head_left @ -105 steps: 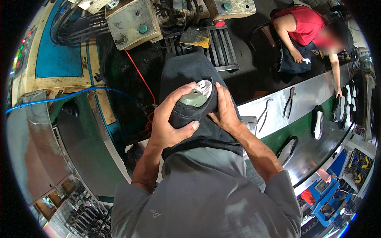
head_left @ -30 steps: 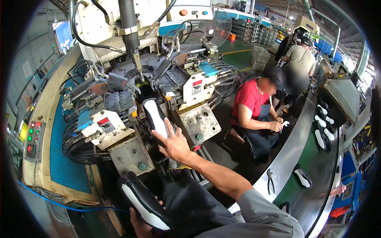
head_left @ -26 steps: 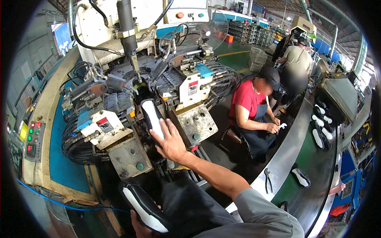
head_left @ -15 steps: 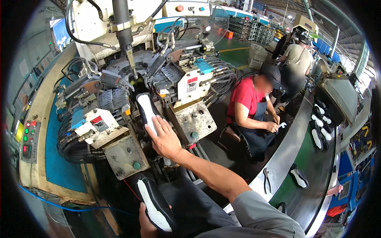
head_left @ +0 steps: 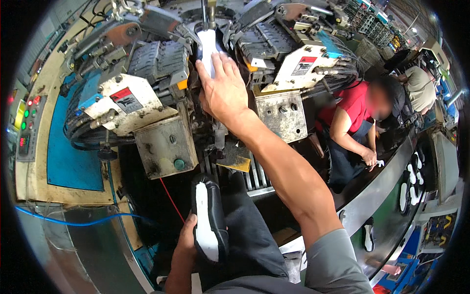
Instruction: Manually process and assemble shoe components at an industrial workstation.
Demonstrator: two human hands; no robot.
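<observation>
Palm down, my right hand (head_left: 223,88) rests with stretched fingers on the white sole side of a black shoe upper (head_left: 208,46), bottom up in the middle of the machine. The hand covers the near part of that upper, and a vertical rod (head_left: 212,19) stands over its far end. Lower down, my left hand (head_left: 186,237) is closed round the side of a second black shoe upper (head_left: 207,223), also white side up, over my lap. Its thumb shows at the left edge; the other fingers are hidden underneath.
Jaw blocks (head_left: 159,61) with hoses flank the upper on both sides. A panel with lit buttons (head_left: 29,122) stands at the far left. On the right a person in a red shirt (head_left: 351,105) sits beside a conveyor (head_left: 350,235) bearing several shoe uppers. A blue hose (head_left: 78,223) crosses lower left.
My view has come closer to the machine and shifted. The upper under my right hand sits farther in, its end below the rod. My left hand still holds the second upper, now more upright.
</observation>
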